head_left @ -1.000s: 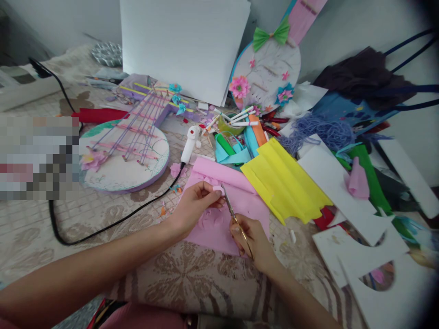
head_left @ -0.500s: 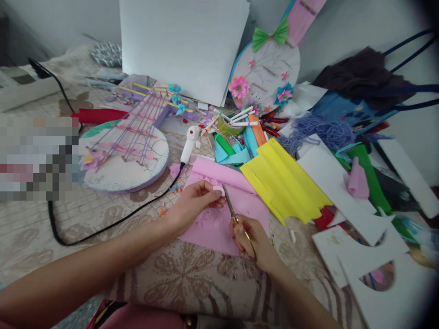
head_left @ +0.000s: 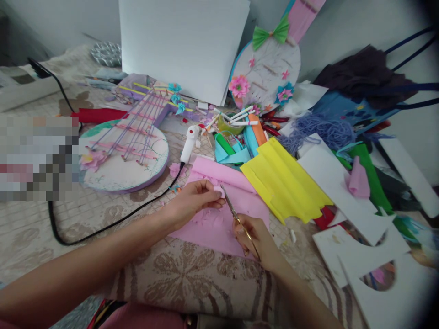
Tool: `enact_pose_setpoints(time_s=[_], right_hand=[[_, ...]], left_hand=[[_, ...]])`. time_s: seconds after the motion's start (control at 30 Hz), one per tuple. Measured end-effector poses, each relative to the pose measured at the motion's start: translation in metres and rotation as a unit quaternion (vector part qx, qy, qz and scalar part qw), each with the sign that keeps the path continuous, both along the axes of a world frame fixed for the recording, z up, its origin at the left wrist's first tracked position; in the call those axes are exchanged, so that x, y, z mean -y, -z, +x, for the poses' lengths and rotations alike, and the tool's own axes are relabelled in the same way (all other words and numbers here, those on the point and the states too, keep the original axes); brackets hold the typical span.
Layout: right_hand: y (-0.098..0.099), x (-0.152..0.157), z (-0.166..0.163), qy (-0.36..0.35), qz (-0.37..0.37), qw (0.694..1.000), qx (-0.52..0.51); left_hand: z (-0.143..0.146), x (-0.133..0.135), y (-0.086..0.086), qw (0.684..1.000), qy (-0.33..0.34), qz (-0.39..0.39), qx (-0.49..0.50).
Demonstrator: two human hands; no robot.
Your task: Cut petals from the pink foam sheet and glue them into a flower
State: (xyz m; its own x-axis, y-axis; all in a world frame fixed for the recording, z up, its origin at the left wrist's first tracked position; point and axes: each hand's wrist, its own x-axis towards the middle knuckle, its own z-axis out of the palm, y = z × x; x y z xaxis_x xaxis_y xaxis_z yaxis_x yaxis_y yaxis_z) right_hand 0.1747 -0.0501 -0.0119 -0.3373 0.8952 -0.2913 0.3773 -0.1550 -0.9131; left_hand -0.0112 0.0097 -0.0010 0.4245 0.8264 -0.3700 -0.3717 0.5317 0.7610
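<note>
My left hand (head_left: 200, 196) pinches a small piece of pale pink paper (head_left: 219, 190) between thumb and fingers. My right hand (head_left: 252, 237) is closed around the gold handles of a pair of scissors (head_left: 230, 204), whose blades point up and left with the tips beside the paper piece. Whether the blades touch it I cannot tell. Under both hands lies a pink crepe paper sheet (head_left: 222, 242), rolled along its far edge, with small pink scraps on it.
A white glue gun (head_left: 189, 144) with a black cord lies behind my left hand. Paper-decorated string instruments (head_left: 130, 169) rest left and at the back. Yellow crepe paper (head_left: 284, 178), blue yarn (head_left: 315, 130) and cut white boards (head_left: 373, 246) crowd the right side.
My right hand has shifted slightly down and right with the scissors, and the blades look closer together. My left hand holds the paper piece in nearly the same spot.
</note>
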Motion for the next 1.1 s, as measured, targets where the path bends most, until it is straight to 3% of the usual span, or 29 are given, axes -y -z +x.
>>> enact_pose_setpoints(time_s=[1.1], right_hand=[[-0.0001,0.0004,-0.0029,0.028,-0.046,0.998,-0.011]], left_hand=[[-0.0025,-0.0024,0.0018,1.000,0.023,0.008,-0.006]])
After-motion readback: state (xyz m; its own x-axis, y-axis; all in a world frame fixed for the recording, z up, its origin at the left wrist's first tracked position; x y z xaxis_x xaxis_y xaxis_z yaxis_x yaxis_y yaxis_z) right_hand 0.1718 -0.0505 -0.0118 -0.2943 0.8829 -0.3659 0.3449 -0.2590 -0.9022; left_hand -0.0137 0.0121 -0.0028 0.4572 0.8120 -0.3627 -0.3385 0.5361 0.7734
